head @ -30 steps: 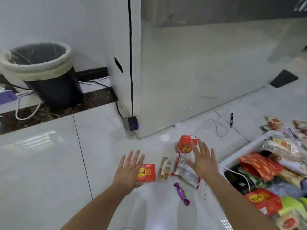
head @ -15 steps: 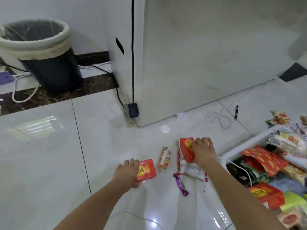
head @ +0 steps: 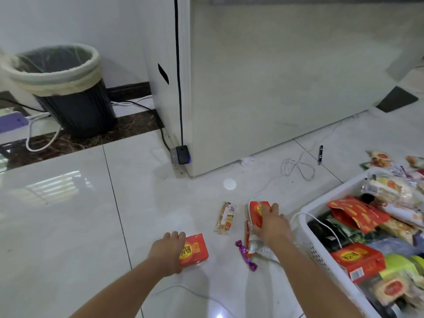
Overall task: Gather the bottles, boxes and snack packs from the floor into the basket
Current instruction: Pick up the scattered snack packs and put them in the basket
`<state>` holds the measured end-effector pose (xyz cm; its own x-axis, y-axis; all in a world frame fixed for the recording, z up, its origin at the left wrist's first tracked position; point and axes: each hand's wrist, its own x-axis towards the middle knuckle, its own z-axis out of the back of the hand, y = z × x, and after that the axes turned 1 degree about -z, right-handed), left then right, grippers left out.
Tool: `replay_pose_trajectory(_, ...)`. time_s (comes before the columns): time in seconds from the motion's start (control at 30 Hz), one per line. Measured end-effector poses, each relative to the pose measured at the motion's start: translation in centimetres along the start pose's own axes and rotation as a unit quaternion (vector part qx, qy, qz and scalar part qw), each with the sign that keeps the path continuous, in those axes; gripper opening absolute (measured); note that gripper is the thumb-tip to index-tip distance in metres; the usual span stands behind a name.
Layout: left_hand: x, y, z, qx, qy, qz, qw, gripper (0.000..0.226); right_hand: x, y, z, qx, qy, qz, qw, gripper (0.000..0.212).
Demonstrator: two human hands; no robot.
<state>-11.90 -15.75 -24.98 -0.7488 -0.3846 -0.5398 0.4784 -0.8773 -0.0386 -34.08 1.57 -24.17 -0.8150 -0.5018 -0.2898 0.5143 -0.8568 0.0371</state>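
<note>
Gripping red box (head: 195, 249) with left hand (head: 167, 253); clutching red snack pack (head: 257, 212) with right hand (head: 273, 227), just beside white basket (head: 339, 189) of snacks.

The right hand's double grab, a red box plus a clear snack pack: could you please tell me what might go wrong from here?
The right hand grips a small red cardboard box and a clear plastic snack pack together; the pack might slip out. A thin white cable loops over the rim of the white plastic basket beside that wrist and could snag. The basket looks heaped, so additions may slide off.
</note>
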Motion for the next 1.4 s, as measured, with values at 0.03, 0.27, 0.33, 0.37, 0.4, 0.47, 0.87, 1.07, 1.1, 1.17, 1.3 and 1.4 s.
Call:
replay_pose_trajectory(0.03,-0.3,0.2,0.6,-0.010,0.001,0.006,1.000,0.070,-0.4,-0.1,0.3,0.017,-0.007,-0.006,1.000,0.058)
replay_pose_trajectory(0.27,-1.7,-2.4,7.9,-0.102,-0.064,-0.018,0.993,0.075,-4.6,-3.6,5.2,0.002,-0.173,0.190,0.966,0.048)
replay_pose_trajectory(0.33,-1.1,-4.9,10.6,-0.129,-0.106,-0.029,0.986,0.071,-6.0,-6.1,7.3,0.012,-0.256,0.196,0.946,0.047)
replay_pose_trajectory(0.37,-0.7,-6.4,12.0,-0.144,-0.132,-0.034,0.980,0.069,-6.6,-7.5,8.3,0.025,-0.296,0.177,0.938,0.048)
replay_pose_trajectory(0.4,-0.5,-8.2,13.3,-0.158,-0.153,-0.043,0.975,0.068,-7.2,-9.0,9.2,0.036,-0.328,0.145,0.933,0.050)
replay_pose_trajectory(0.47,-0.1,-12.2,16.0,-0.174,-0.179,-0.069,0.966,0.069,-8.0,-12.1,10.7,0.055,-0.361,0.058,0.929,0.045)
replay_pose_trajectory(0.87,-0.1,-34.2,17.6,-0.147,-0.220,-0.221,0.939,0.076,-13.4,-25.2,11.4,0.040,-0.294,-0.224,0.928,0.042)
replay_pose_trajectory(1.07,1.5,-33.1,16.4,-0.006,-0.132,-0.243,0.961,0.109,-14.0,-25.3,9.3,0.066,-0.117,-0.257,0.957,0.070)
replay_pose_trajectory(1.1,1.9,-31.7,16.2,0.013,-0.136,-0.232,0.963,0.107,-14.1,-25.0,8.9,0.060,-0.112,-0.247,0.961,0.070)
replay_pose_trajectory(1.17,2.4,-28.4,15.9,0.040,-0.147,-0.208,0.966,0.104,-14.0,-23.7,8.1,0.049,-0.105,-0.221,0.968,0.069)
replay_pose_trajectory(1.3,2.2,-21.1,14.6,0.090,-0.172,-0.173,0.966,0.096,-13.4,-19.2,6.8,0.030,-0.073,-0.131,0.988,0.074)
replay_pose_trajectory(1.4,1.6,-15.8,13.6,0.111,-0.167,-0.144,0.969,0.092,-12.8,-14.8,6.3,0.023,-0.093,-0.066,0.993,0.105)
